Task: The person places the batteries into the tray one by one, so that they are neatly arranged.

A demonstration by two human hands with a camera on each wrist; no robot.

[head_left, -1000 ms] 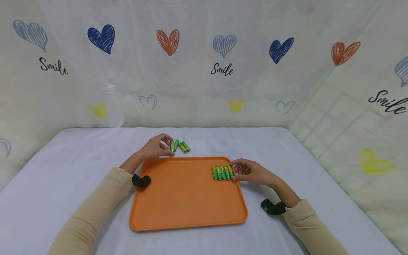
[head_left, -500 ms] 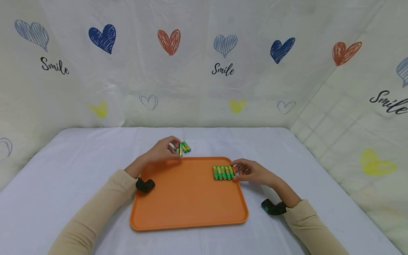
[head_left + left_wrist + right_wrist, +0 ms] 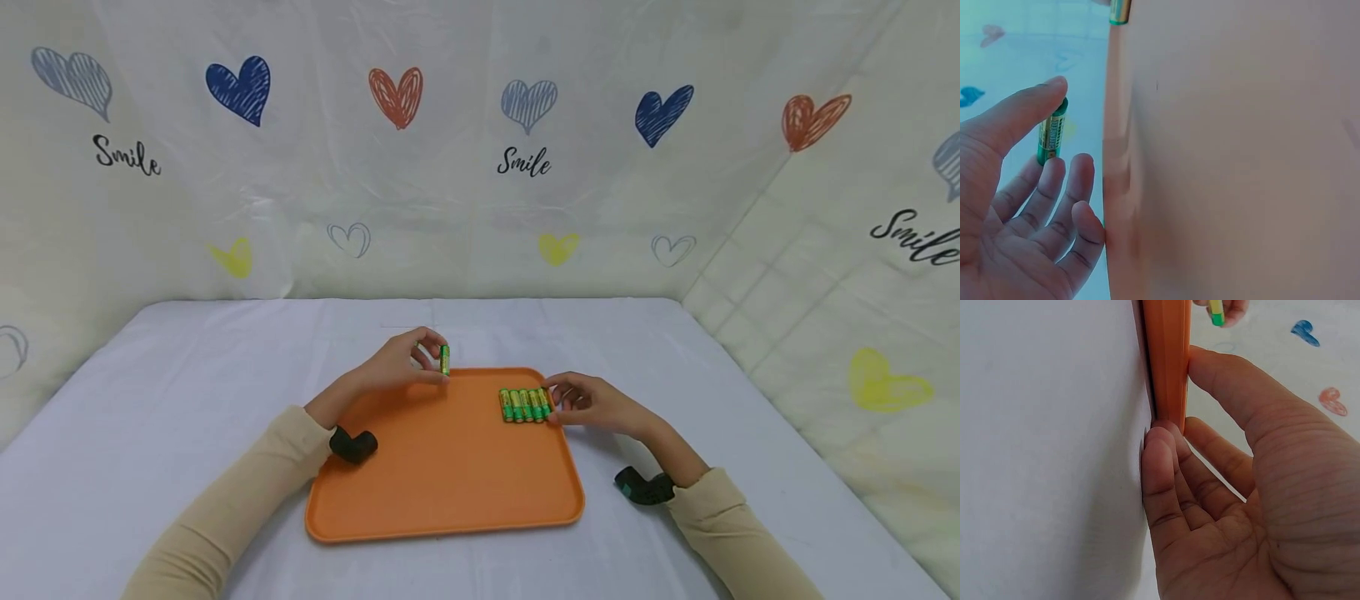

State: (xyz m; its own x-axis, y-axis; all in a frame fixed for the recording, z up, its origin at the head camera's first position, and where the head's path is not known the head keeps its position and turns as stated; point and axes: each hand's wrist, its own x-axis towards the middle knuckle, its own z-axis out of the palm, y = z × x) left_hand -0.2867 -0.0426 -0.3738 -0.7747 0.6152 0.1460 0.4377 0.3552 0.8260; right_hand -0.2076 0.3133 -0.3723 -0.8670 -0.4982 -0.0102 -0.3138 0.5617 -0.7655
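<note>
My left hand [image 3: 405,360] is above the tray's far edge, holding a green-and-gold battery [image 3: 445,361] end to end between thumb and finger. The left wrist view shows this battery [image 3: 1052,132] too, with the other fingers loosely bent below. Several like batteries [image 3: 523,406] lie side by side in a row near the far right corner of the orange tray [image 3: 442,483]. At that corner my right hand [image 3: 596,404] touches the rim, thumb and forefinger spread beside the row's last battery. In the right wrist view the rim [image 3: 1169,362] hides that row.
A white cloth [image 3: 247,337] covers the table under the tray. Behind it hangs a pale sheet [image 3: 450,192] printed with hearts. A speck of green shows behind my left hand, where loose batteries are mostly hidden. Each wrist wears a black camera mount [image 3: 645,487].
My left hand has taken a battery from the loose group behind the tray and moved right and nearer, over the tray's far edge. The right hand and the row have stayed put.
</note>
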